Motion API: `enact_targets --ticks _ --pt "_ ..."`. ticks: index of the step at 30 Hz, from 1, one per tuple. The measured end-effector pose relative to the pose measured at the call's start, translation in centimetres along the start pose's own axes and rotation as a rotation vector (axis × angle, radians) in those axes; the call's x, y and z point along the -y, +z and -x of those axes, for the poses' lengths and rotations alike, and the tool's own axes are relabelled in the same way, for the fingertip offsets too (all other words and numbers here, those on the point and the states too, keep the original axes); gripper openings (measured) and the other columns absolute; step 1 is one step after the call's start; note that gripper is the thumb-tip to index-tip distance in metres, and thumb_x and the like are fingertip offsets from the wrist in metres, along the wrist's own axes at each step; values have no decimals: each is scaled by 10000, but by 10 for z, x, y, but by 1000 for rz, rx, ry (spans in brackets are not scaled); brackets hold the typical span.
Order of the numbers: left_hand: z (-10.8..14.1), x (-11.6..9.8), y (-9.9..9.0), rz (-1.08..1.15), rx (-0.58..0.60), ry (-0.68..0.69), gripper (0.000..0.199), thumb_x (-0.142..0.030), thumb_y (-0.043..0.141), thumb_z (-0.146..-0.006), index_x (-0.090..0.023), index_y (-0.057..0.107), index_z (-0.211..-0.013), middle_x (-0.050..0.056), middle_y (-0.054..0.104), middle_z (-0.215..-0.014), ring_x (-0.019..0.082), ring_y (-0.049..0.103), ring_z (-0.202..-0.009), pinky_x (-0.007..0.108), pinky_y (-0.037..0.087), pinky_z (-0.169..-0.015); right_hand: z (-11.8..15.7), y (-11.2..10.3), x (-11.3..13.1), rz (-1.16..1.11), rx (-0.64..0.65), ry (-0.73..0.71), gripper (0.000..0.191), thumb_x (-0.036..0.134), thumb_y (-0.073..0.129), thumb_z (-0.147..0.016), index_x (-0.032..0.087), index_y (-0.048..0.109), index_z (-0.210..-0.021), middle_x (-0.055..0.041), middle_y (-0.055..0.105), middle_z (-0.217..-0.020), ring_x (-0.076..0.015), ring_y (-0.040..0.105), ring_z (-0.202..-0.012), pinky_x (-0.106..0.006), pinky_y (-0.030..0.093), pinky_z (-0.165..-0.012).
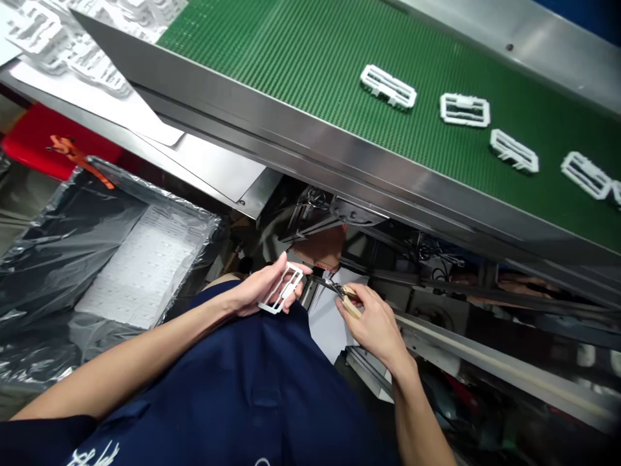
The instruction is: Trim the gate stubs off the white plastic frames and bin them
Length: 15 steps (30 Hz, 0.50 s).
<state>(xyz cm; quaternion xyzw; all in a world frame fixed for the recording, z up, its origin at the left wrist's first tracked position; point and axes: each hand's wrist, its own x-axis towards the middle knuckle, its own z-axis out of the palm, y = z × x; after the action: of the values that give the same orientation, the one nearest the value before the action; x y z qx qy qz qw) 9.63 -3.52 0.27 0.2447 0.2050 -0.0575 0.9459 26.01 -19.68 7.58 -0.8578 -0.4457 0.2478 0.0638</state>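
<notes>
Low in front of my body, my left hand (259, 285) grips a white plastic frame (284, 289) with slots and thin bars, fingers behind it and thumb along its edge. Just to the right, my right hand (373, 320) is wrapped round the pale handles of a pair of pliers or nippers (342, 291). The dark jaws point left toward the frame, close to my left fingertips. Whether the jaws touch the frame I cannot tell.
A green conveyor belt (291, 58) with a metal side rail (233, 97) runs across the top, carrying several white frames (464, 110). More white parts (72, 45) are heaped at upper left. A plastic-lined bin (97, 233) at left holds stacked white pieces (140, 272). Metal bars lie at right.
</notes>
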Motion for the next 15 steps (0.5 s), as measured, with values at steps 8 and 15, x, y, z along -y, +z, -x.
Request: enact_targets --ticks 8,15 --pt "-1 -23 18 -97 71 -79 547 -551 275 -909 -144 560 -1135 80 603 -854 116 493 -479 253 421 -474 -2 -7 16 140 -109 -116 254 275 530 -814 225 560 -1061 -40 607 -941 -198 528 -897 -295 392 -806" --pt "-6 -18 20 -199 74 -136 595 -591 298 -886 -113 645 -810 99 621 -812 112 493 -484 243 400 -476 6 -11 17 203 -68 -135 202 289 527 -816 219 573 -1000 -39 592 -865 -187 522 -821 -279 375 -763"
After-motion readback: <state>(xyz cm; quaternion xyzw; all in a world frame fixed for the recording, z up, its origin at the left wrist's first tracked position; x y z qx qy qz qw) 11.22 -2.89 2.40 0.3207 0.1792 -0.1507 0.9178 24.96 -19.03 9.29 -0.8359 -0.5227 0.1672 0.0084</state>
